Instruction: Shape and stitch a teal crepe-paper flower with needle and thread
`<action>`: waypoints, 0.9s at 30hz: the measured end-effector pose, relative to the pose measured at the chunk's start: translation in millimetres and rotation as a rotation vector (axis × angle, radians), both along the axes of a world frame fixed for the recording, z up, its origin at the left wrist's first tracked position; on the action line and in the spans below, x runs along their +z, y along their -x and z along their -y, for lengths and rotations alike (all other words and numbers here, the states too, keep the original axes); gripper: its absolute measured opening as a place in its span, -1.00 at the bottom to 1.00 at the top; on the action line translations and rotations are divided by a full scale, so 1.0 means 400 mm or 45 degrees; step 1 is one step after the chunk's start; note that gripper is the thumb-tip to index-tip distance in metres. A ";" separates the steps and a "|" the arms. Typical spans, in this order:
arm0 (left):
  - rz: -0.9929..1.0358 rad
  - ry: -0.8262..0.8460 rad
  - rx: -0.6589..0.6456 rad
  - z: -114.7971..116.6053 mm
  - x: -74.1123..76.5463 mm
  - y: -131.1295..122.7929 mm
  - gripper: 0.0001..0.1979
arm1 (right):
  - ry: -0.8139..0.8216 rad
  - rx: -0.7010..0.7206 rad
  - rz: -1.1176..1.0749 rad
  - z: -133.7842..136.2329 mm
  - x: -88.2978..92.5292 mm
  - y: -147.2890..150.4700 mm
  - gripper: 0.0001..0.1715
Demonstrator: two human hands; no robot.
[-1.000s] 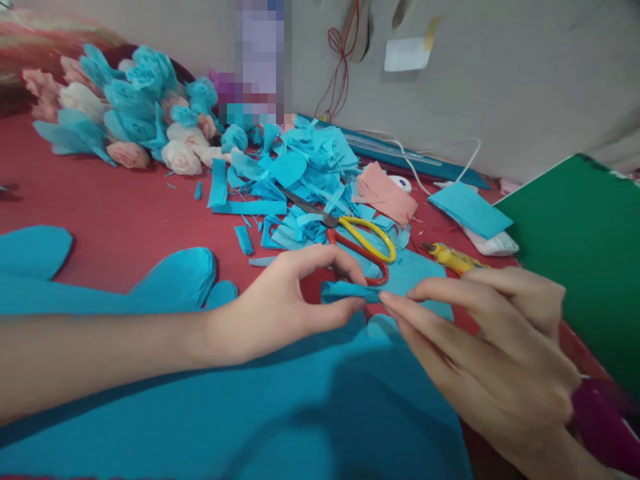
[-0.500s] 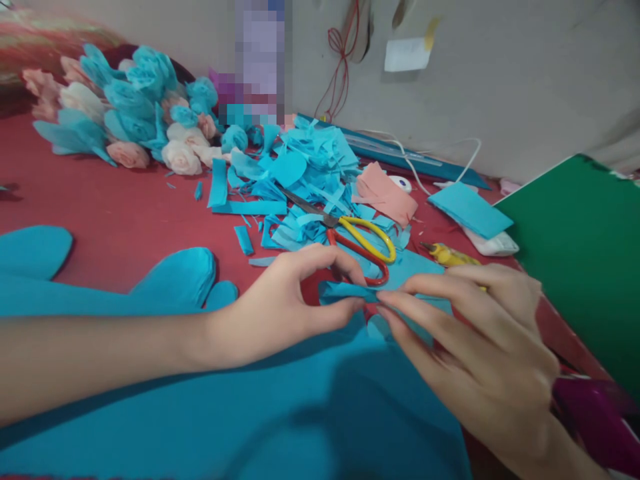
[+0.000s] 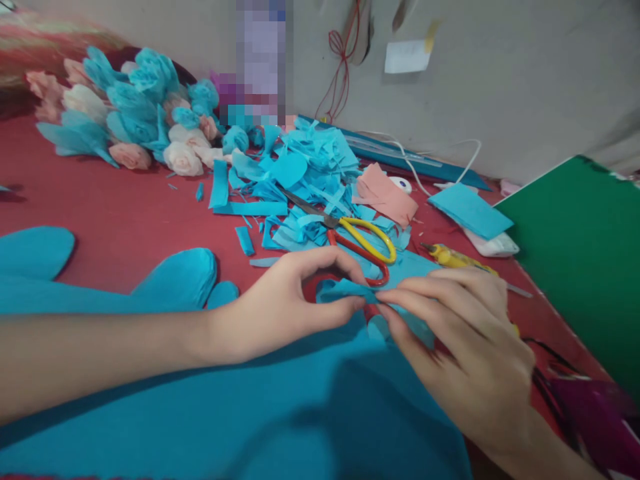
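Observation:
Between the fingers of both hands is a small folded piece of blue crepe paper (image 3: pixel 345 291). My left hand (image 3: pixel 290 303) pinches it from the left, thumb below and fingers above. From the right, my right hand (image 3: pixel 465 333) grips its narrow end with thumb and fingertips. Just beyond the fingers lie scissors (image 3: pixel 367 243) with one yellow and one red handle, on blue paper scraps. A large blue paper sheet (image 3: pixel 240 413) spreads beneath my forearms. Stacked rounded blue petals (image 3: pixel 177 277) rest to the left of my left hand.
Blue, pink and white paper flowers (image 3: pixel 135 113) are piled at the back left. Paper scraps (image 3: pixel 320 157) heap at the centre back. On the right are folded pink paper (image 3: pixel 385 193), a yellow-handled tool (image 3: pixel 445 257), a blue paper stack (image 3: pixel 470 210) and a green board (image 3: pixel 585 267).
My right hand has shifted slightly left, uncovering more of the yellow-handled tool. The paper piece between my fingers has changed shape, its upper edge now more raised and curled.

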State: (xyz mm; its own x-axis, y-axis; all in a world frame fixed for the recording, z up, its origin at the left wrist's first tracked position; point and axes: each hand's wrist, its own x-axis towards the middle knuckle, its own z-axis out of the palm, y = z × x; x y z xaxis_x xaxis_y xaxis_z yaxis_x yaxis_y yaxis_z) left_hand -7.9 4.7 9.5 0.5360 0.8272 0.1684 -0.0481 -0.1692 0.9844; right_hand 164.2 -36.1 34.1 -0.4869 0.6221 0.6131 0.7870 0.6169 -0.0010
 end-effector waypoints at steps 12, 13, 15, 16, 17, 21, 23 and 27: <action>0.058 0.193 -0.011 -0.004 0.000 -0.001 -0.83 | 0.162 -0.070 -0.137 0.001 -0.006 0.007 -0.95; 0.056 0.226 -0.019 -0.004 0.000 0.000 -0.84 | 0.168 -0.068 -0.141 0.000 -0.007 0.007 -0.95; 0.047 0.287 -0.029 -0.006 0.001 -0.001 -0.84 | 0.181 -0.067 -0.148 -0.002 -0.010 0.006 -0.96; 0.036 0.310 -0.027 -0.006 0.001 -0.002 -0.84 | 0.185 -0.069 -0.153 -0.002 -0.012 0.006 -0.96; 0.019 0.329 -0.025 -0.007 0.003 -0.003 -0.84 | 0.188 -0.074 -0.157 -0.002 -0.013 0.005 -0.96; -0.044 0.353 -0.026 -0.010 0.012 -0.006 -0.87 | 0.172 -0.071 -0.191 -0.001 -0.017 0.006 -0.95; -0.055 0.319 -0.014 -0.011 0.015 -0.006 -0.88 | 0.165 -0.060 -0.202 -0.002 -0.018 0.008 -0.95; -0.120 0.298 -0.004 -0.009 0.019 -0.003 -0.86 | 0.154 -0.041 -0.226 -0.002 -0.019 0.010 -0.96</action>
State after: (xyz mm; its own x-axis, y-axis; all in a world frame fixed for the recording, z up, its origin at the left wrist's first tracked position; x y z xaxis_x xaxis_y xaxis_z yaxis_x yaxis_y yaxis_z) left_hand -6.7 8.4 17.0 0.5429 0.8361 -0.0784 0.0455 0.0640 0.9969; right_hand 160.3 -35.3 26.5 -0.3569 0.7098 0.6074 0.7872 0.5786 -0.2136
